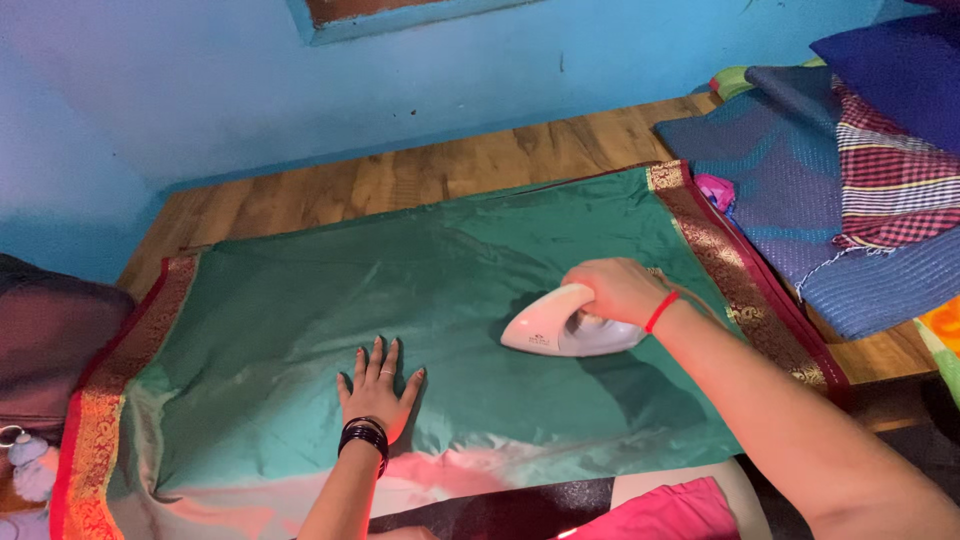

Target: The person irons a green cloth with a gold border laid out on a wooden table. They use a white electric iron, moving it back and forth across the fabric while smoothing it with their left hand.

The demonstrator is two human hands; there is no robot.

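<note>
A home room used for ironing, bright blue painted wall (200, 90) beyond the grip, wooden board (420, 175) under the green cloth (400, 290), folded checked and blue fabrics (860, 190) stacked off to the iron-holding hand's outer side

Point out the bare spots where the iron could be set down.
Bare wood runs between the blue wall and the green cloth. A small wood patch lies right of the cloth's border. The folded cloths crowd the far right. The right hand holds the iron; the left hand presses the cloth.
</note>
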